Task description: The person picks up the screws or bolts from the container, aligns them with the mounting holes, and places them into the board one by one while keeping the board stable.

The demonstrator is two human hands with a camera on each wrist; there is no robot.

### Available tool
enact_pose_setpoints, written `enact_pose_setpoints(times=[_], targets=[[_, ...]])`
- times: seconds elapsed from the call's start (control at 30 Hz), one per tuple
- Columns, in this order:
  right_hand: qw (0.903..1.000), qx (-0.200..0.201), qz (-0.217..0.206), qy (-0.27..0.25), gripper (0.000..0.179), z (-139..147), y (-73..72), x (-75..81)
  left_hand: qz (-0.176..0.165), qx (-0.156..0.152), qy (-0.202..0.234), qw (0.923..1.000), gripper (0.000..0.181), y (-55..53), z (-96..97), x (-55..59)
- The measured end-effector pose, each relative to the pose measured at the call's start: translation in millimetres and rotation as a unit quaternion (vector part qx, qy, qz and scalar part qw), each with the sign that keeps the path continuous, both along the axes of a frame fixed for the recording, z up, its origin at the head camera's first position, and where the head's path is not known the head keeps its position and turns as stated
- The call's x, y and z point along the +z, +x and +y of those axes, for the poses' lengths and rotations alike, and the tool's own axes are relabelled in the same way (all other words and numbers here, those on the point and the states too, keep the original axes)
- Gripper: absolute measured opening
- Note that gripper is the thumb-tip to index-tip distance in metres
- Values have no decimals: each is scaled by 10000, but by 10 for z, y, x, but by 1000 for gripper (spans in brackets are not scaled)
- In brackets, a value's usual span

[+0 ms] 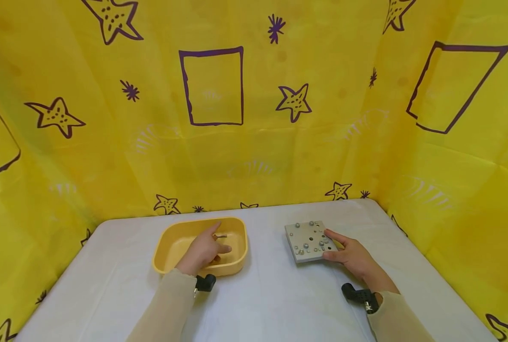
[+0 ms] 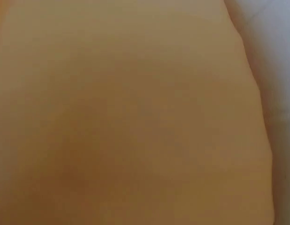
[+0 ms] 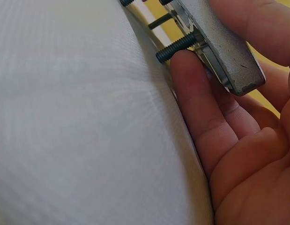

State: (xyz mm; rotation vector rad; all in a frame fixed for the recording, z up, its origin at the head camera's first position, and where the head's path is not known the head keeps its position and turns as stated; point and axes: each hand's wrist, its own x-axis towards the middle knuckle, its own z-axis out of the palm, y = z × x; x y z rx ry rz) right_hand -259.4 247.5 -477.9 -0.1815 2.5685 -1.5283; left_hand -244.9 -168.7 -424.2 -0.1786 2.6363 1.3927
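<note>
My right hand (image 1: 352, 256) grips a square grey metal plate (image 1: 303, 237) by its right edge, thumb on the near side. Several bolts and holes dot the plate's upper face. In the right wrist view, threaded bolt shanks (image 3: 176, 48) stick out of its underside, and a fingertip lies right beside one. Over at the left, my left hand (image 1: 204, 249) reaches into a yellow tray (image 1: 168, 242), index finger and thumb spread apart. Between them, on the tray floor, shows a small metal screw (image 1: 221, 235). A blurred pale surface fills most of the left wrist view.
Both tray and plate are on a table with a white cloth (image 1: 262, 294). Yellow curtains (image 1: 254, 156) printed with stars and shapes hang behind and at both sides. Each wrist wears a black camera mount (image 1: 358, 294).
</note>
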Motion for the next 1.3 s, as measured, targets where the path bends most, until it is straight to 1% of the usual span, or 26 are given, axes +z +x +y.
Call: enact_pose_setpoints(times=[0.17, 0.27, 0.37, 0.4, 0.5, 0.6, 0.67, 0.73, 0.8, 0.87, 0.97, 1.03, 1.1, 1.17, 1.3], targets=[[10000, -18, -53, -56, 91, 8, -1, -4, 14, 51, -40, 10000, 86, -60, -13, -47], [9999, -5, -67, -75, 91, 12, -1, -5, 109, 78, -53, 9999, 82, -95, -17, -83], [9999, 7, -61, -123, 90, 9, 3, 0, 336, -10, -316, 9989, 75, -130, -13, -123], [9999, 16, -56, -123, 89, 10, 4, 1, 459, -92, -559, 9973, 73, -144, -13, -140], [10000, -8, -44, -78, 90, 14, 8, 4, 787, -347, -1330, 9874, 65, -177, -4, -181], [10000, -20, -58, -31, 91, 22, 11, 5, 1030, -583, -2017, 9723, 59, -198, 6, -214], [10000, -22, -71, -51, 93, 25, 11, 3, 1084, -713, -2274, 9651, 53, -197, 16, -217], [10000, -25, -73, -63, 93, 23, 9, -2, 1160, -895, -2532, 9562, 47, -189, 22, -216], [10000, -16, -67, -48, 93, 21, 3, -15, 1135, -1016, -2657, 9520, 42, -171, 31, -206], [10000, -40, -59, -30, 92, 16, 0, -22, 1112, -1104, -2707, 9498, 41, -163, 39, -211], [10000, -61, -51, -2, 92, 12, 1, -26, 1053, -1114, -2618, 9529, 50, -163, 53, -221], [10000, -65, -30, 4, 91, 9, 8, -20, 1113, -1150, -2603, 9522, 54, -172, 62, -227], [10000, -55, -25, -10, 91, 7, 16, -11, 1172, -1211, -2629, 9500, 55, -186, 73, -228], [10000, -55, -29, -22, 90, 7, 21, -6, 1252, -1320, -2741, 9443, 51, -198, 82, -232], [10000, -42, -37, -56, 90, 3, 19, 1, 1460, -1573, -3025, 9287, 41, -217, 96, -227]])
